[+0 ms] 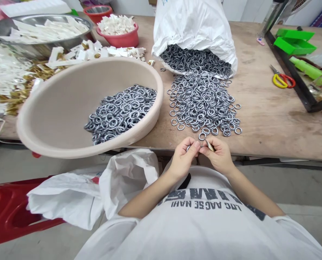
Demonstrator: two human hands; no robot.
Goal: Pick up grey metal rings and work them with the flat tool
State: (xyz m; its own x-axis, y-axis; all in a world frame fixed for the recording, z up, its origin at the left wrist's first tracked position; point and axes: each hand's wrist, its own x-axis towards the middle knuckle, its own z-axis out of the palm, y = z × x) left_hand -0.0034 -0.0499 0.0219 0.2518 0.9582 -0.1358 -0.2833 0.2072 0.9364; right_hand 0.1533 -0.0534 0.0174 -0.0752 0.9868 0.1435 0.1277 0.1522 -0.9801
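Both my hands meet at the table's front edge, close to my body. My left hand (184, 153) pinches a grey ring (188, 148), mostly hidden by the fingers. In my right hand (219, 154) is a small flat tool (210, 146), dark on one side and tan on the other; its exact kind is unclear. The fingertips of the two hands nearly touch. Just beyond them lies a single grey ring (202, 136), at the front of a spread pile of grey rings (204, 101).
A white sack (193, 25) spills rings at the back. Left stands a large beige basin (55, 86) with more rings. Yellow-and-red scissors (283, 81), a black metal frame (293, 76) and green trays (294, 43) are right. White strips fill a steel bowl (28, 47).
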